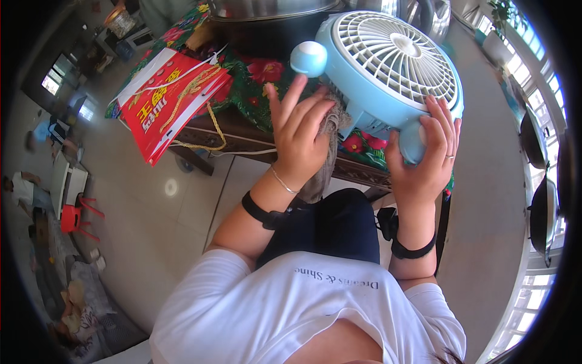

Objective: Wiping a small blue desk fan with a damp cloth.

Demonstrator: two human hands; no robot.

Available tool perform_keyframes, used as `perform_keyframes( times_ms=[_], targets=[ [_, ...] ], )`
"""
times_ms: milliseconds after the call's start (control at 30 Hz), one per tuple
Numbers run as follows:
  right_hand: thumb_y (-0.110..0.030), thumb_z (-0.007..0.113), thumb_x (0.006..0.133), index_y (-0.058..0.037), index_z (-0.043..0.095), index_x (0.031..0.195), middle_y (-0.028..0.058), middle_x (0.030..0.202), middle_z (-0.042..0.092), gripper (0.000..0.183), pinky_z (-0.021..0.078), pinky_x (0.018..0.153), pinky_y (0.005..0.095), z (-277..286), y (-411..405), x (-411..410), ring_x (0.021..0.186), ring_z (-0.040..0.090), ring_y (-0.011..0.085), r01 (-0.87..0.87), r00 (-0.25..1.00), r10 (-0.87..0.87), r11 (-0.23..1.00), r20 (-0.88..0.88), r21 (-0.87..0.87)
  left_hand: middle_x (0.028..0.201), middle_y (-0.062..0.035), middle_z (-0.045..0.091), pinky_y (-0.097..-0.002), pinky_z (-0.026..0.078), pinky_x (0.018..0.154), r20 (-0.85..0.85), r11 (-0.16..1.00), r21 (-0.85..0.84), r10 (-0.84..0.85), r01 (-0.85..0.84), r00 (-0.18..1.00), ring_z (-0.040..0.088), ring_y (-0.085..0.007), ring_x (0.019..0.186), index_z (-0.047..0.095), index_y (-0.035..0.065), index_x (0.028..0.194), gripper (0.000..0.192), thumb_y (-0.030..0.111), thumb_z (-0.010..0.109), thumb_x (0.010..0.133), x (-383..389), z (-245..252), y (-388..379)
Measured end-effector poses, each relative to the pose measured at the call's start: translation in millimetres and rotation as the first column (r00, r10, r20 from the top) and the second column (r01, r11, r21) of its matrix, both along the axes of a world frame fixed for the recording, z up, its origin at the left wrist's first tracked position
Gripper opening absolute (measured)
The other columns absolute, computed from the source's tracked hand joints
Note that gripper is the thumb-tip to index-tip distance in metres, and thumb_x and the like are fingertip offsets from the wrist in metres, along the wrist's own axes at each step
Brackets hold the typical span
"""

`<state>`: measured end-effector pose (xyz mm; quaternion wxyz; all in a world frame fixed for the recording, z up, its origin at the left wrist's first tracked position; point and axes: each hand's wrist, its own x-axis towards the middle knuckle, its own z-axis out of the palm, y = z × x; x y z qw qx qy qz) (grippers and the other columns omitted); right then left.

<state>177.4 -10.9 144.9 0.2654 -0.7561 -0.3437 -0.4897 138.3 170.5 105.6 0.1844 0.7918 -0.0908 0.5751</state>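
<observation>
A light-blue electric fan (386,68) with a white round grille stands tilted on a floral tablecloth (263,70) near the table's edge. At its right lower side, my right hand (425,145) grips a rounded blue foot, fingers resting on the grille's rim. Between my left hand (300,120) and the fan's body is a grey-brown cloth (325,159), which hangs down over the table edge; the thumb side of that hand is partly hidden. My left index fingertip is close to the fan's blue-and-white round knob (308,59); whether they touch is unclear.
Red paper bags (175,100) with gold cord handles lie at the table's left edge. A large metal pot (273,9) and a metal kettle (439,20) are at the back. Pans (543,214) hang by the right windows. People and a red stool (72,218) are far left.
</observation>
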Motion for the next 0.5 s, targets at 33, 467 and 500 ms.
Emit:
perform_keyframes(
  times_ms=[33, 467, 500],
  targets=[
    [-0.010, 0.072, 0.064, -0.0075, 0.048, 0.103, 0.0121, 0.122, 0.052, 0.047, 0.0282, 0.101, 0.0545, 0, 1, 0, 0.118, 0.047, 0.0330, -0.006, 1.000, 0.006, 1.000, 0.000, -0.003, 0.105, -0.0092, 0.061, -0.0586, 0.006, 0.106, 0.000, 1.000, -0.003, 0.006, -0.006, 1.000, 0.043, -0.0302, 0.121, 0.058, 0.0068, 0.096, 0.037, -0.007, 0.050, 0.063, -1, -3, 1],
    [-0.008, 0.071, 0.066, -0.0079, 0.046, 0.106, 0.0130, 0.124, 0.050, 0.047, 0.0271, 0.101, 0.0561, -2, 0, -8, 0.119, 0.045, 0.0348, -0.014, 1.000, 0.013, 0.999, -0.018, -0.049, 0.108, -0.0095, 0.061, -0.0489, 0.030, 0.101, 0.144, 0.979, 0.157, 0.104, -0.126, 0.984, 0.053, -0.0286, 0.107, 0.057, 0.0044, 0.100, 0.039, -0.008, 0.054, 0.064, 10, 55, 18],
    [-0.008, 0.071, 0.066, -0.0079, 0.046, 0.106, 0.0131, 0.124, 0.050, 0.047, 0.0269, 0.101, 0.0561, -3, -1, -8, 0.119, 0.045, 0.0350, 0.003, 1.000, -0.005, 0.998, -0.030, -0.067, 0.108, -0.0101, 0.060, -0.0485, 0.032, 0.100, 0.102, 0.992, 0.122, 0.008, -0.020, 0.995, 0.054, -0.0291, 0.107, 0.057, 0.0036, 0.101, 0.040, -0.009, 0.054, 0.064, 16, 52, 17]
  ],
)
